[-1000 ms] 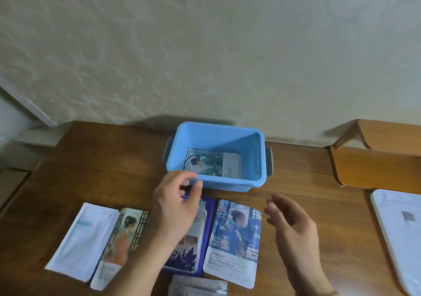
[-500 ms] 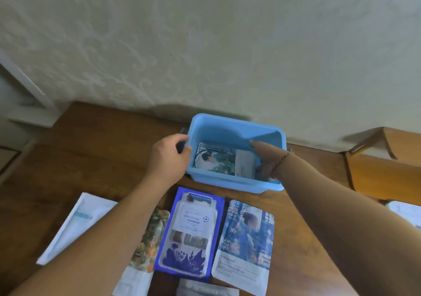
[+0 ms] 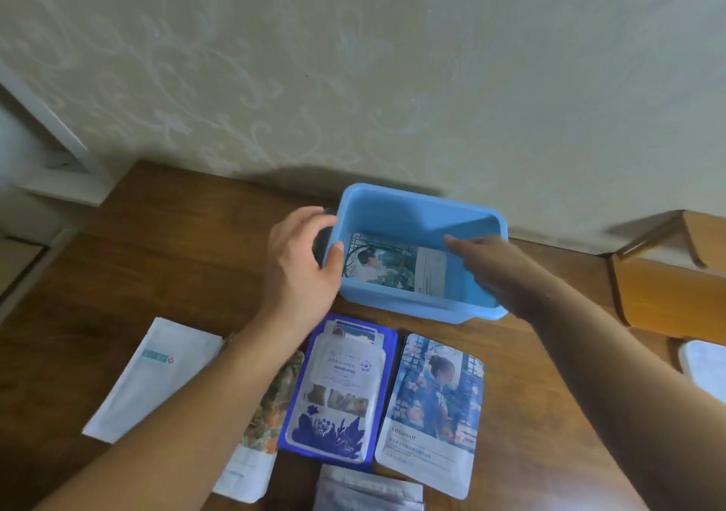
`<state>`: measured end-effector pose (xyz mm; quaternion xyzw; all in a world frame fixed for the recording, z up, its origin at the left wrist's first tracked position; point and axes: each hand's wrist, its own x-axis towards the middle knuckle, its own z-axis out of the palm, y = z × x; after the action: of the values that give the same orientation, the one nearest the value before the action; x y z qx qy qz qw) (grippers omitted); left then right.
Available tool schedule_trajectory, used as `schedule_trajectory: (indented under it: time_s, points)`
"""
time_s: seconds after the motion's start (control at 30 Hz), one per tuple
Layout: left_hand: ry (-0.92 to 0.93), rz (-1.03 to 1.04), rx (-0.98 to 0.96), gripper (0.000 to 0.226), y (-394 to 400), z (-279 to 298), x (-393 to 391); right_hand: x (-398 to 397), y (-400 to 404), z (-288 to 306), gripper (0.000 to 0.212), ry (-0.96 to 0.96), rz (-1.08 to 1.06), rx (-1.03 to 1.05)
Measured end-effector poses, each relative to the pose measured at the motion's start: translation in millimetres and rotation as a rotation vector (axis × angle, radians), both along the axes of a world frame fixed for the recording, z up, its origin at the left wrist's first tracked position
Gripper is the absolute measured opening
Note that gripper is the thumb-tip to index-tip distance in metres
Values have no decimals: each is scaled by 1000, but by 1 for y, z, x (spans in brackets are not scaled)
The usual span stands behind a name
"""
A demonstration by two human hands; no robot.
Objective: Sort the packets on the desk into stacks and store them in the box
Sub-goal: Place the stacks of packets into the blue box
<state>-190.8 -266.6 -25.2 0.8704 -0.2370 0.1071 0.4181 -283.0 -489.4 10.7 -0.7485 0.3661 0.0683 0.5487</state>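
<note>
Packets lie in a row on the desk [image 3: 165,243] just in front of the blue box [image 3: 416,212], and one teal packet [image 3: 387,265] lies flat inside it. The left hand [image 3: 300,259] grips the box's left end, thumb over the rim. The right hand [image 3: 491,265] reaches inside, fingers straight and relaxed, above that packet's right end.

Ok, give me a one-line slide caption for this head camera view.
Left hand grips the blue box while the right hand reaches inside; packets wait on the desk.
</note>
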Motion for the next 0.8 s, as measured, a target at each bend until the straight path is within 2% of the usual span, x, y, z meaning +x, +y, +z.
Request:
schedule_trajectory:
  time_s: [0.03,0.07,0.1,0.17,0.23,0.3,0.37,0.53,0.6,0.67,0.73,0.8]
  points:
    - [-73,-46,-82,22,1,2,-13,-21,6,18,32,-162,-27,-70]
    - [-88,-151,-137,20,1,0,-30,-45,14,34,26,-295,-120,-55]
    - [-33,-291,-134,20,0,-2,-49,-72,20,40,21,-378,-233,-27]
    - [217,-526,53,22,-5,-14,-83,-120,27,14,19,-314,-407,7]
    - [399,-638,315,24,-14,-31,-108,-155,37,-34,23,-103,-507,111]
    - [474,-653,495,26,-21,-43,-122,-173,48,-70,27,45,-581,283]
    - [496,-619,598,29,-27,-47,-130,-177,55,-84,22,78,-626,408]
    - [430,-586,672,24,-35,-45,-138,-156,61,-93,13,157,-612,416]
    - [437,-582,688,23,-35,-46,-138,-147,63,-102,10,196,-566,389]
    - [461,-564,666,22,-33,-49,-139,-141,69,-109,12,196,-487,265]
    - [483,-546,610,24,-30,-55,-140,-141,76,-112,14,136,-424,88]
    - [525,-498,509,27,-29,-56,-141,-146,84,-111,11,21,-416,13]
